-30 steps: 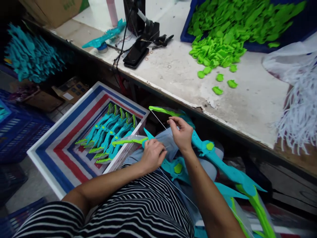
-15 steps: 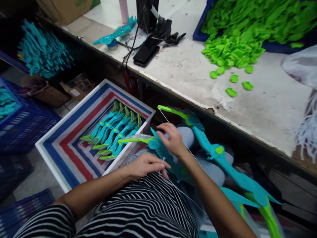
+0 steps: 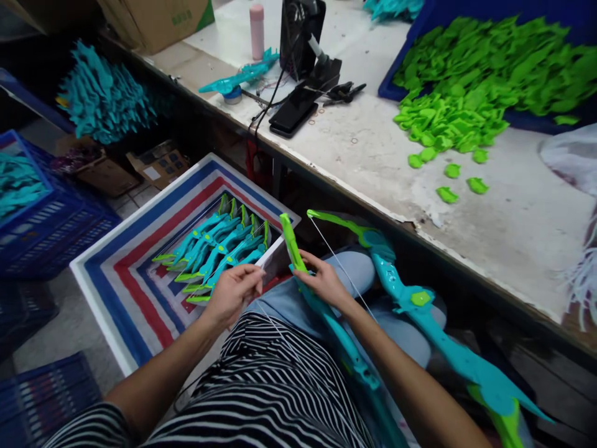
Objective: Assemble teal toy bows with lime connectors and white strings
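My left hand (image 3: 237, 291) is closed in a pinch on a thin white string (image 3: 284, 336), which trails down across my striped shirt. My right hand (image 3: 321, 281) grips a teal toy bow (image 3: 342, 339) near its bright green limb. That limb points up and away from me, and the bow's lower part runs down beside my lap. A second toy bow (image 3: 441, 333), teal with green ends and a green centre piece, lies across my legs to the right, its own string stretched from the green tip.
A white-rimmed box (image 3: 100, 298) with a striped lining stands at left, holding several bows. The worktable (image 3: 373, 155) carries a blue bin of green parts (image 3: 480, 68), loose green pieces, a phone (image 3: 293, 118) and a pink bottle (image 3: 257, 31). Blue crates (image 3: 60, 230) stand far left.
My left hand has moved left and up, away from my right hand, with the string. The held bow has turned so that its green limb points upward, and my right hand now grips near that limb.
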The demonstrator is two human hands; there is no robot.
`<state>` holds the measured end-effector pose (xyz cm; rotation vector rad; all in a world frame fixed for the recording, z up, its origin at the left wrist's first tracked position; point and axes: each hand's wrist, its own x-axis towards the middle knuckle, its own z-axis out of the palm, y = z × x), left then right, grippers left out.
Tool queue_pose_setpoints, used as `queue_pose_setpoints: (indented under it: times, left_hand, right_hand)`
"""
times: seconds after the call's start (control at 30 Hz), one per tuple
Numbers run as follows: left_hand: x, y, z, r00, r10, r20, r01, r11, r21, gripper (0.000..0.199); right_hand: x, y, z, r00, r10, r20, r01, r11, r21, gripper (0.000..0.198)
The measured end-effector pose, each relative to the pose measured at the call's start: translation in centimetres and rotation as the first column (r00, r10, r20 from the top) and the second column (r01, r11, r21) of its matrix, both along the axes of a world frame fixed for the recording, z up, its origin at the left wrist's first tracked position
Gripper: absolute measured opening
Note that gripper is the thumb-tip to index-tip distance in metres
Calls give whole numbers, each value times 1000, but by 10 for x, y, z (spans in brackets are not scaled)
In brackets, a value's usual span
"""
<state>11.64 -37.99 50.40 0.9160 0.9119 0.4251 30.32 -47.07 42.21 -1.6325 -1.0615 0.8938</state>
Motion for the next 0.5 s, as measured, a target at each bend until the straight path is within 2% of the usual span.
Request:
queue_pose_setpoints:
  times: [0.03,0.1,0.23,0.37,0.5]
  left_hand:
    - [5,8,2,999,33,-33,-31,996,82,37]
    - [19,22,5,996,27,-81,-8,974,227,31]
    - [46,41,11,989,-67,-134,120,889,441,18]
    - [61,49,14,977,-129,-170,202,819,537,14]
    - [64,51,15,972,-152,-181,230,778,584,13]
  right_hand:
    - [1,-3,-1,996,-16,-90,16,1000,5,49]
    - [-1,-8,-2,979,-30,-202,28,1000,-11,51]
    - [-8,-12,3,967,-37,-251,24,998,-55,51]
    - [-9,-11,6,968,-41,-249,23,997,-74,49]
    - [-8,-10,5,960,-42,-277,16,995,-96,52]
